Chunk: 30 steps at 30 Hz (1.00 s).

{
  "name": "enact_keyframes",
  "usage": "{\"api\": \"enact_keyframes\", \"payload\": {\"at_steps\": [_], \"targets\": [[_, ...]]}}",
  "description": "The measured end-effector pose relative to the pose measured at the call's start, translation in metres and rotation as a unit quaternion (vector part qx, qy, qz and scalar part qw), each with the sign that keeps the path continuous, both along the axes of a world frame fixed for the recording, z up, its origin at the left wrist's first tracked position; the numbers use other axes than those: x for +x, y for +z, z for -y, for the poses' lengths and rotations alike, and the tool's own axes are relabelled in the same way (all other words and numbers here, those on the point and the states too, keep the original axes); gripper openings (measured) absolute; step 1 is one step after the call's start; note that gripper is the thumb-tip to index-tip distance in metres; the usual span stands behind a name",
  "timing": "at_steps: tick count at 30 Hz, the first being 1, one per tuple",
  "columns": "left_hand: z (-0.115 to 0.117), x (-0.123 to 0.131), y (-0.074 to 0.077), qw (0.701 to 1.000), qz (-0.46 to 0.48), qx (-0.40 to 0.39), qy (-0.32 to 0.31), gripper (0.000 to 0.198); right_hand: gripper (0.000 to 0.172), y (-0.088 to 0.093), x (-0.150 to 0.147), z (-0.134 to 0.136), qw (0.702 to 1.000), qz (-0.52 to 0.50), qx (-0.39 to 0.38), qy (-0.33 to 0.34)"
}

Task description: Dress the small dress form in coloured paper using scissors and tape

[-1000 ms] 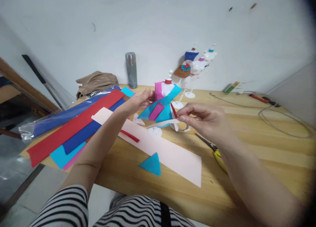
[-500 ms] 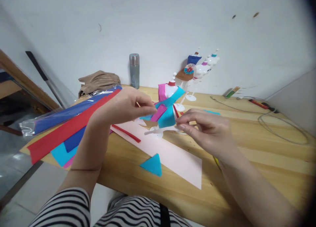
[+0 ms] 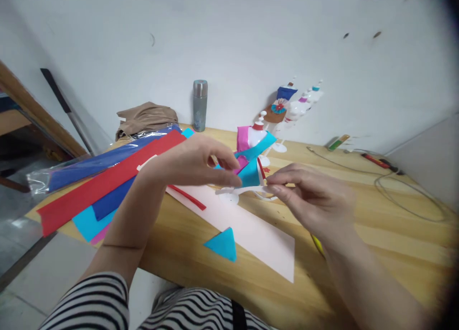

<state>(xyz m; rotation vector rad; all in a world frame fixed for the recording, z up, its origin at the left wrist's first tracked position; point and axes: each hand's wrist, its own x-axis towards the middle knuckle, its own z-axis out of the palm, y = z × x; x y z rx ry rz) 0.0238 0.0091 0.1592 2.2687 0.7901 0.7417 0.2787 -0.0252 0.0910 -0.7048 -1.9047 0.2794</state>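
Note:
My right hand (image 3: 304,191) pinches one end of a thin whitish strip (image 3: 247,190) that stretches leftward over the table. Above the strip's left part is my left hand (image 3: 208,162), thumb and fingers apart, with nothing visible between them. Behind the hands stands a small white mannequin (image 3: 255,136) dressed in pink and turquoise pieces with a red collar. A pale pink sheet (image 3: 265,239) lies below, bearing a narrow red strip (image 3: 189,197) near its left end. In front of the sheet sits a turquoise triangle (image 3: 223,245).
Red fabric (image 3: 82,189) and blue fabric in clear wrap (image 3: 89,165) lie at left, beside brown cloth (image 3: 147,122). A flask (image 3: 200,105) and more dressed mannequins (image 3: 283,103) stand behind. A cable (image 3: 380,177) and red-handled tool (image 3: 375,160) are at right.
My left hand has moved right and slightly down, its thumb and fingers now farther apart. My right hand, still holding the whitish strip, sits slightly farther right. The view has shifted a little.

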Motion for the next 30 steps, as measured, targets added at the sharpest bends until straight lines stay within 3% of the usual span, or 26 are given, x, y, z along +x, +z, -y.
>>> {"api": "enact_keyframes", "payload": {"at_steps": [3,10,15,22,24,27,30], "targets": [[0.012,0.01,-0.003,0.999,-0.05,-0.017,-0.014,0.016,0.025,0.001,-0.005,0.005,0.999,0.016,0.031,0.01],[0.005,0.015,-0.011,0.986,-0.132,0.005,-0.099,0.018,0.03,0.0,-0.005,0.007,0.998,0.039,0.022,0.041],[0.001,0.007,-0.009,0.987,-0.139,0.044,-0.071,0.013,0.033,-0.002,0.007,-0.002,0.996,0.08,0.011,0.024],[-0.016,0.005,-0.011,0.995,-0.1,-0.018,-0.005,0.018,0.014,0.003,0.013,-0.01,0.992,0.122,-0.021,-0.014],[-0.019,0.005,-0.011,0.994,-0.105,-0.004,0.016,0.022,0.019,0.006,0.012,-0.009,0.991,0.127,-0.033,-0.034],[-0.023,0.003,-0.012,0.993,-0.107,0.003,0.043,0.024,0.024,0.011,0.012,-0.009,0.987,0.114,-0.074,-0.08],[-0.029,0.001,-0.013,0.992,-0.101,-0.015,0.07,0.024,0.019,0.012,0.014,-0.012,0.978,0.081,-0.169,-0.089]]}}
